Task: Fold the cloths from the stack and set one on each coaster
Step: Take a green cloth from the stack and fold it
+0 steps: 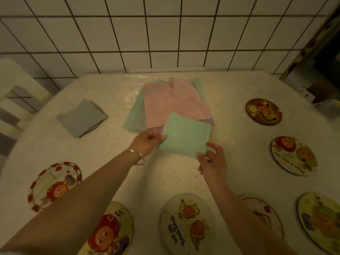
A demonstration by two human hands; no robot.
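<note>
Head view: table [230, 92] w/ cloth stack [171, 103] at upper centre, pink on top. Folded green cloth [185, 134] at frame centre, overlapping stack's near edge; L hand [147, 141] pinches its left edge, R hand [213, 162] pinches near corner. Grey cloth [81, 117] covers coaster [94, 128], upper left.

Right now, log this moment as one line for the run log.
step: green cloth folded, unplaced | left hand: pinches its left edge | right hand: pinches its near corner | done: grey cloth on coaster | stack remains
</note>
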